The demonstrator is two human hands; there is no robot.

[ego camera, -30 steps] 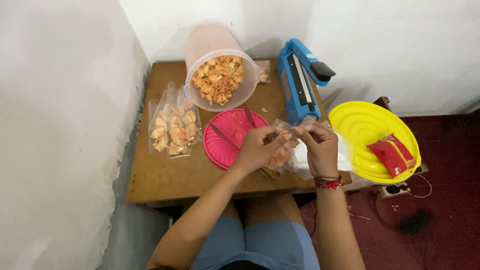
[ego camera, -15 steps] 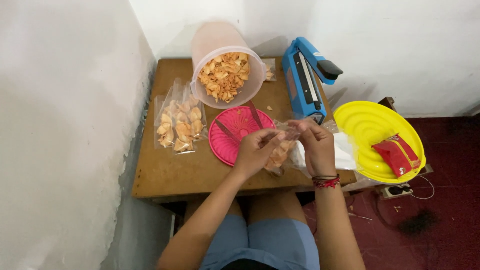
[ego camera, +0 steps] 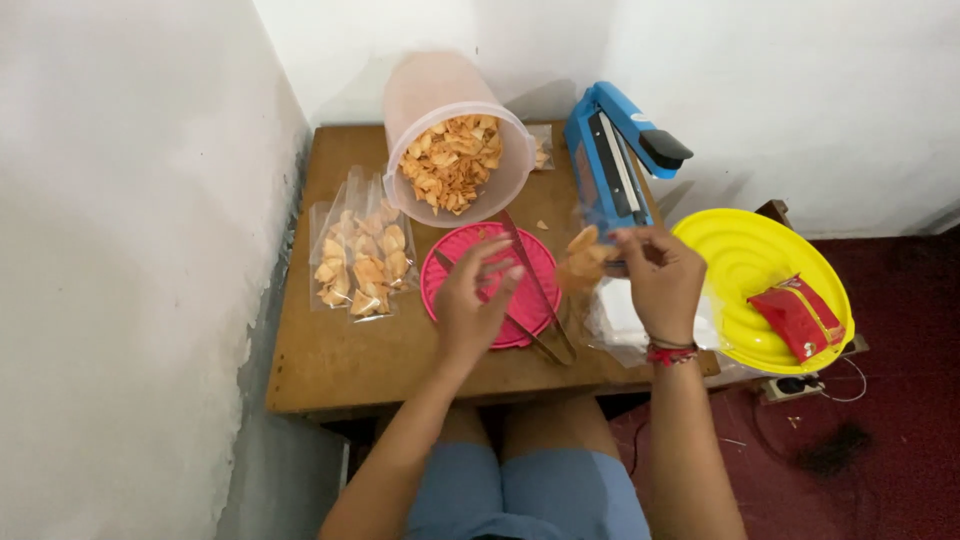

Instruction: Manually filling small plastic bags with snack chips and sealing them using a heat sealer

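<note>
My right hand (ego camera: 660,275) pinches the top of a small clear bag of orange chips (ego camera: 582,262), holding it up just in front of the blue heat sealer (ego camera: 612,165). My left hand (ego camera: 475,300) hovers with fingers spread over a pink plate-like scale (ego camera: 455,275) and holds nothing. Metal tongs (ego camera: 535,300) lie across the pink scale. A clear bucket of chips (ego camera: 455,140) stands at the back of the small wooden table (ego camera: 345,350).
Filled chip bags (ego camera: 355,255) lie at the table's left. A yellow round lid (ego camera: 735,260) with a red packet (ego camera: 800,315) sits on the right, a pile of empty clear bags (ego camera: 625,320) beside it. White walls close in left and behind; a power strip (ego camera: 800,383) lies on the red floor.
Both hands held the bag together before; my left hand has let go and opened over the pink scale, while my right hand carries the bag to the right, toward the sealer.
</note>
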